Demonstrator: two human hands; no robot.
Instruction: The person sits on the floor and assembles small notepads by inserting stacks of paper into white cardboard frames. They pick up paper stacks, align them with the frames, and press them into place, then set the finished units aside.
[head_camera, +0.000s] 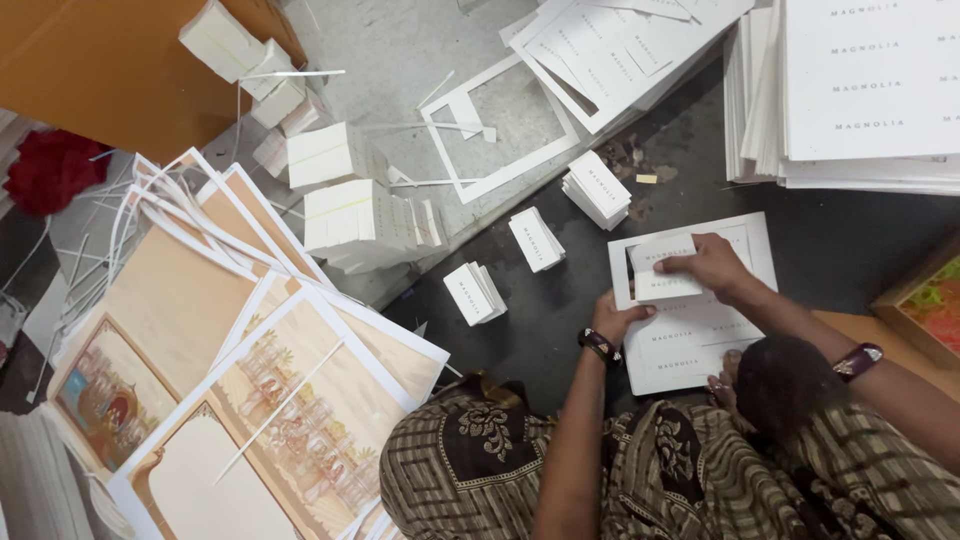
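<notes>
Both hands work one sheet (700, 340): right hand (712, 265) pinches small card (665, 280), left hand's (615, 320) grip unclear.

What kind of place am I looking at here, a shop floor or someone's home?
Most likely a small print-finishing workshop, worked on the floor: a die-cut white sheet under both hands, small stacks of punched-out cards, and large printed decorative sheets piled alongside.

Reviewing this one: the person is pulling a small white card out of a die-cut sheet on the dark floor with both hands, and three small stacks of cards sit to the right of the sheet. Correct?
Not quite: the three small stacks of cards lie left of the die-cut sheet, not right. The head view shows it. The rest holds: left hand and right hand work a small white card from the sheet on the dark floor.
</notes>
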